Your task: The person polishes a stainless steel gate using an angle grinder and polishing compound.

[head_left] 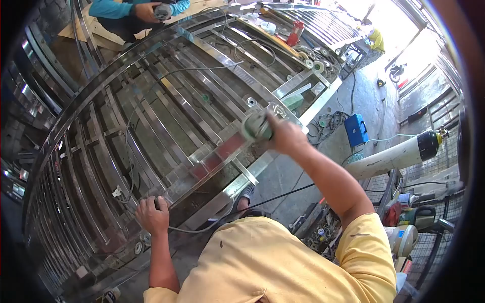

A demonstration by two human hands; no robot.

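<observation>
"What did the head view show in the right hand?"

"The right hand (pixel 287 137) was wrapped round a greenish power tool (pixel 257 126), probably a grinder, at the near side of the slatted metal frame (pixel 211 50), by the end of a reddish-looking strip (pixel 220 155)."

"And the left?"

"The left hand (pixel 152 216) lay curled at the frame's near edge; I couldn't tell whether it pinched anything."

"How did the tool seem likely to handle?"

"Hard-cased and fairly heavy, I judged, best held round its body, clear of the working end."

"The frame?"

"It looked stiff and weighty, its polished bars probably slippery; the outer rail seemed the surest hold."
</observation>
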